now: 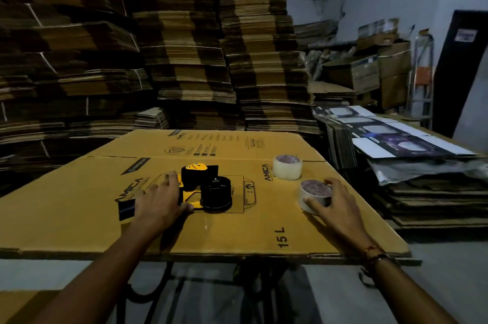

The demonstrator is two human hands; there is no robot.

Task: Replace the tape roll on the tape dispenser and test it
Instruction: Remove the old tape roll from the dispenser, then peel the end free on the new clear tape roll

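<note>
A yellow and black tape dispenser (pixel 203 186) lies on its side on a flattened cardboard box (pixel 237 234), its black hub bare and facing up. My left hand (pixel 158 204) grips the dispenser's handle from the left, fingers curled over it. A clear tape roll (pixel 315 195) lies flat to the right, and my right hand (pixel 335 204) holds it with thumb and fingers around its rim. A second clear tape roll (pixel 287 167) stands just behind it, untouched.
The flattened box lies like a tabletop on a dark stand (pixel 169 284). Tall stacks of flat cardboard (pixel 184 59) fill the back and left. Printed cartons (pixel 390 136) and more flat board pile up at the right. Grey floor (pixel 435 257) shows below.
</note>
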